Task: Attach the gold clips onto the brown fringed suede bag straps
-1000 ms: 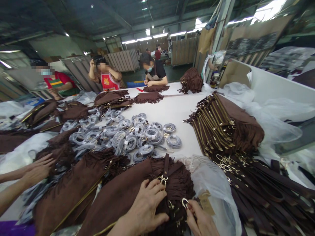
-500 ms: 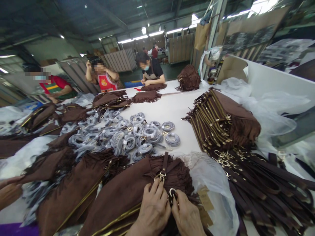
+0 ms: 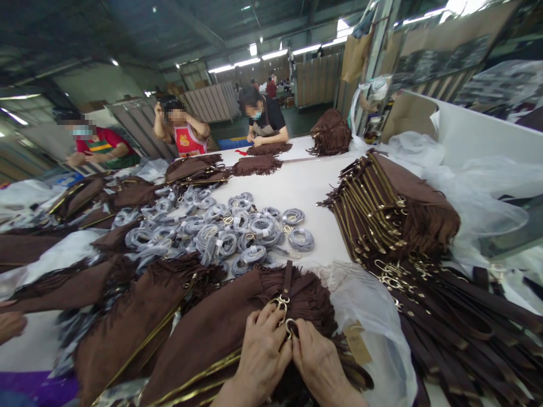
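Observation:
A brown fringed bag [image 3: 212, 316] with gold zips lies in front of me. My left hand [image 3: 263, 350] is closed at its zip end, fingers on a gold clasp [image 3: 281, 303] that joins a short brown strap [image 3: 287, 280]. Close beside it, my right hand [image 3: 319, 356] pinches a shiny metal ring [image 3: 291, 327] with a dark strip through it. The two hands nearly touch, and their thumbs hide part of the hardware. A tan tag [image 3: 357, 342] hangs by the right hand.
Brown straps with gold hooks [image 3: 458, 328] lie on the right, below stacked fringed bags [image 3: 382, 209]. Wrapped grey coils [image 3: 237, 232] spread over the white table [image 3: 314, 189]. Clear plastic [image 3: 377, 322] lies near my right hand. A co-worker's hand [image 3: 12, 327] shows at left; several people work beyond.
My right hand has brought the metal ring left and slightly up, closer to my left hand and the clasp. The co-worker's hand at the left edge has drawn back a little.

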